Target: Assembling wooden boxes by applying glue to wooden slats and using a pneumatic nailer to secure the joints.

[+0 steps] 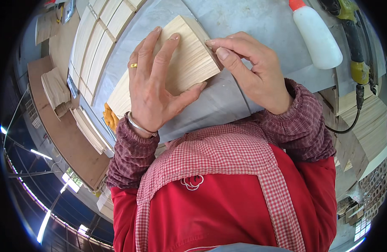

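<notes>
A pale wooden box (pixel 183 59) with straight grain lies on the grey work surface in front of me. My left hand (pixel 153 80) rests across its top, fingers spread and nearly straight, the thumb along the near edge. A ring and a silver bangle show on that hand and wrist. At the box's right side my right hand (pixel 254 67) is closed in a pinch, thumb against forefinger. The fingertips touch or almost touch the box's edge. Whatever they hold, if anything, is too small to make out.
Beyond my right hand lies a white squeeze bottle (pixel 317 40) with a red cap. A yellow-and-black power tool (pixel 353 46) with a black cord is at the far right. Wooden panels (pixel 94 46) lie at the left, near stacked thin boards (pixel 55 90). An orange cloth-like item (pixel 110 117) sits by my left wrist.
</notes>
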The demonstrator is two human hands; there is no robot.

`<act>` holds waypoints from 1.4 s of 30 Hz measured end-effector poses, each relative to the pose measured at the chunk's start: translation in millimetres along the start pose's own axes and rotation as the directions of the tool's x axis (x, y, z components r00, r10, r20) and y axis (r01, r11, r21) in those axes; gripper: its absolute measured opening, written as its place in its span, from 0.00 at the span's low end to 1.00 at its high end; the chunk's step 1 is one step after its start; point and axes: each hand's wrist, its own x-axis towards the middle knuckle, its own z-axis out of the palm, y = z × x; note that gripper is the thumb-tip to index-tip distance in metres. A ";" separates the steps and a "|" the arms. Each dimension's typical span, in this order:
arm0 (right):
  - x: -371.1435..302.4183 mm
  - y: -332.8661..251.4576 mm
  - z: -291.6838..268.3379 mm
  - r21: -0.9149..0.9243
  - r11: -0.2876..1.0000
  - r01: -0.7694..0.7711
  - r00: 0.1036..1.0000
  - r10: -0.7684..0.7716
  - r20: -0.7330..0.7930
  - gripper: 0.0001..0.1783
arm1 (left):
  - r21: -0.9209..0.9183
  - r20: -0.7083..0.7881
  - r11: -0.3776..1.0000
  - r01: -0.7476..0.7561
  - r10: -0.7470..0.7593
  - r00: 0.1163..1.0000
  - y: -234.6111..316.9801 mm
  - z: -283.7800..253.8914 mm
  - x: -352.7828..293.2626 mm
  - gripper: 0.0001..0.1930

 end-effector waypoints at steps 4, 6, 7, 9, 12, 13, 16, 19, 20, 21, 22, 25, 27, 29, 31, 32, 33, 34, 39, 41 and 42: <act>-2.0 0.6 0.0 -0.010 1.000 0.006 1.000 -0.006 -0.003 0.12 | -0.012 -0.009 1.000 -0.003 0.002 1.000 -1.4 1.5 -1.6 0.41; -2.9 1.2 0.6 -0.008 1.000 0.006 1.000 -0.006 -0.005 0.12 | -0.021 -0.009 1.000 0.001 -0.002 1.000 -2.5 2.1 -2.5 0.41; -3.5 1.3 1.0 -0.007 1.000 0.006 1.000 -0.006 -0.005 0.12 | -0.020 -0.008 1.000 0.001 -0.002 1.000 -2.8 2.5 -2.9 0.41; -4.5 1.7 1.7 -0.003 1.000 0.010 1.000 -0.010 -0.013 0.13 | -0.019 -0.020 1.000 -0.003 0.003 1.000 -3.6 4.2 -3.1 0.41; -6.6 2.3 2.0 0.000 1.000 0.016 1.000 -0.016 -0.025 0.14 | -0.019 -0.032 1.000 -0.009 0.008 0.999 -3.9 6.4 -2.6 0.41; -7.6 2.4 1.9 0.000 1.000 0.018 0.999 -0.018 -0.029 0.14 | -0.019 -0.040 1.000 -0.011 0.010 0.999 -3.5 7.1 -2.5 0.41; -10.8 1.8 1.3 -0.003 1.000 0.025 0.999 -0.025 -0.041 0.15 | -0.020 -0.065 1.000 -0.019 0.018 0.998 -2.2 8.9 -1.6 0.41; -12.8 -0.5 1.4 -0.008 0.999 0.043 0.998 -0.044 -0.042 0.16 | -0.013 -0.084 1.000 -0.023 0.022 0.996 -2.2 11.8 -3.1 0.41; -13.5 -1.7 1.8 -0.010 0.999 0.050 0.998 -0.051 -0.041 0.17 | -0.010 -0.092 1.000 -0.024 0.023 0.995 -2.6 12.6 -3.8 0.41; -14.3 -3.1 2.5 -0.013 0.998 0.058 0.998 -0.059 -0.039 0.17 | -0.006 -0.101 1.000 -0.025 0.024 0.995 -2.9 12.6 -4.2 0.41; -15.6 -5.1 3.1 -0.021 0.998 0.065 0.997 -0.066 -0.028 0.17 | -0.008 -0.115 1.000 -0.021 0.020 0.993 -2.7 13.1 -4.3 0.41; -22.1 -11.8 10.5 -0.143 0.986 0.085 0.993 -0.096 -0.072 0.18 | 0.003 -0.133 0.999 -0.038 0.038 0.990 -2.8 14.5 -4.9 0.41; -24.3 -14.9 12.5 -0.231 0.969 0.091 0.990 -0.113 -0.083 0.19 | -0.001 -0.156 0.999 -0.034 0.034 0.987 -3.4 17.4 -5.6 0.41; -22.6 -15.5 9.0 -0.286 0.953 0.099 0.990 -0.122 -0.064 0.19 | -0.003 -0.176 0.999 -0.049 0.047 0.983 -5.8 20.8 -5.7 0.39; -14.6 -10.7 -10.7 -0.440 0.844 0.307 0.946 -0.322 0.041 0.19 | -0.007 -0.197 0.998 -0.059 0.057 0.979 -8.5 23.6 -6.3 0.36; -12.0 -12.4 -26.0 -0.503 0.816 0.285 0.941 -0.338 -0.016 0.19 | -0.017 -0.212 0.999 -0.046 0.041 0.976 -8.2 23.3 -7.3 0.36; -6.0 -19.3 -48.7 -0.617 0.728 0.297 0.917 -0.398 -0.028 0.18 | -0.010 -0.210 0.999 -0.041 0.038 0.977 -7.1 20.8 -8.5 0.36; -1.3 -32.7 -74.5 -0.691 0.671 0.269 0.915 -0.401 -0.033 0.17 | -0.008 -0.208 0.999 -0.040 0.037 0.977 -7.2 20.5 -8.1 0.36; -14.0 -47.8 -169.5 -0.976 0.215 -0.026 0.970 -0.232 -0.077 0.25 | -0.059 -0.262 0.992 -0.113 0.094 0.960 -11.3 26.3 0.7 0.35; -17.1 -27.9 -186.8 -0.974 0.137 -0.178 0.980 -0.068 -0.188 0.31 | -0.069 -0.297 0.982 -0.173 0.146 0.944 -15.7 30.9 1.1 0.34; -15.7 -24.9 -190.4 -0.979 0.120 -0.162 0.983 -0.072 -0.172 0.31 | -0.078 -0.316 0.983 -0.165 0.133 0.939 -16.4 31.4 -0.2 0.34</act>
